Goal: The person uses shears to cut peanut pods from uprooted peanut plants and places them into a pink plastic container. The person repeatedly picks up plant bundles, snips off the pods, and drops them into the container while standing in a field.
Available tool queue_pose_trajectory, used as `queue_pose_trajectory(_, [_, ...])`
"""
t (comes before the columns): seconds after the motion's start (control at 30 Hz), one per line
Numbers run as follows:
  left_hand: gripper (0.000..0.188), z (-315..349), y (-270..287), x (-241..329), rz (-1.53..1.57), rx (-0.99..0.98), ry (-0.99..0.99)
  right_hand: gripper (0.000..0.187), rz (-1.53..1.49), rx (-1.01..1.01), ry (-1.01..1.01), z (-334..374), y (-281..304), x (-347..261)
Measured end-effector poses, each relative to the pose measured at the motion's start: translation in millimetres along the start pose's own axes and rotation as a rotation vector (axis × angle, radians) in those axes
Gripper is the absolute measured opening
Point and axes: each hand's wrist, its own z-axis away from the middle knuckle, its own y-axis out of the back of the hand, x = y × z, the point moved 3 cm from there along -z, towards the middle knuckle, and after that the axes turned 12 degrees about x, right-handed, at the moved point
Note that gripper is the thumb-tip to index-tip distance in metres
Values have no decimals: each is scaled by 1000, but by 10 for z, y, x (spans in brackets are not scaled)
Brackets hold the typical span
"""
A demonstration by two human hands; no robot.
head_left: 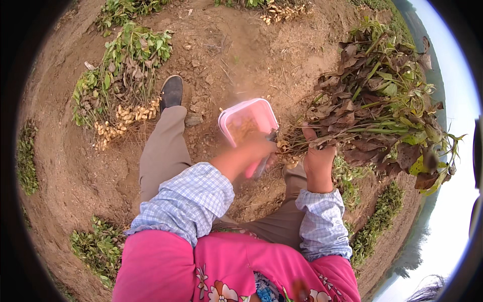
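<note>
My right hand [320,160] is closed around the stems of an uprooted peanut plant bunch [372,108]. Its brown and green leaves spread to the right, and the root end with a few peanuts [291,157] points left. My left hand [253,152], blurred by motion, is closed at that root end. In it is a tool with a pinkish-red handle [250,169] and a dark tip, which looks like pruning shears; the hand hides most of it. Just beyond the left hand a pink plastic tub [265,115] stands on the soil, with some peanuts in its bottom.
Another pile of peanut plants [128,75] lies left of my shoe [172,92], its pods toward me. More plants with pods [284,11] lie at the far edge. Green clumps [98,246] sit at the lower left, with a row of plants [377,221] at the right.
</note>
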Motion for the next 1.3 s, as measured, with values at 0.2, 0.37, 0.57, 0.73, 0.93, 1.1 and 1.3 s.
queue_pose_trajectory(0.2, [16, -6, -23, -14, 89, 4, 33, 45, 223, -79, 136, -44, 58, -18])
queue_pose_trajectory(0.37, [17, 43, -30, 58, 216, -57, 67, 46, -446, 110, -349, -154, 31, -140])
queue_pose_trajectory(0.57, [16, -30, -35, 4, -161, 22, -76, 47, 60, 8, 101, -36, 71, 8])
queue_pose_trajectory(0.73, [18, 105, -40, 113, 135, -13, -86, 45, -178, 118, -137, -311, 149, 2])
queue_pose_trajectory(0.93, [21, -195, 37, -129, -103, 181, -82, 56, -414, 199, -382, -121, 38, 33])
queue_pose_trajectory(1.1, [24, -361, 239, -204, -402, 349, -231, 57, -320, 109, -246, -201, 265, -102])
queue_pose_trajectory(1.3, [29, -229, 111, -17, -367, 254, -284, 56, -518, 112, -475, -400, 388, -154])
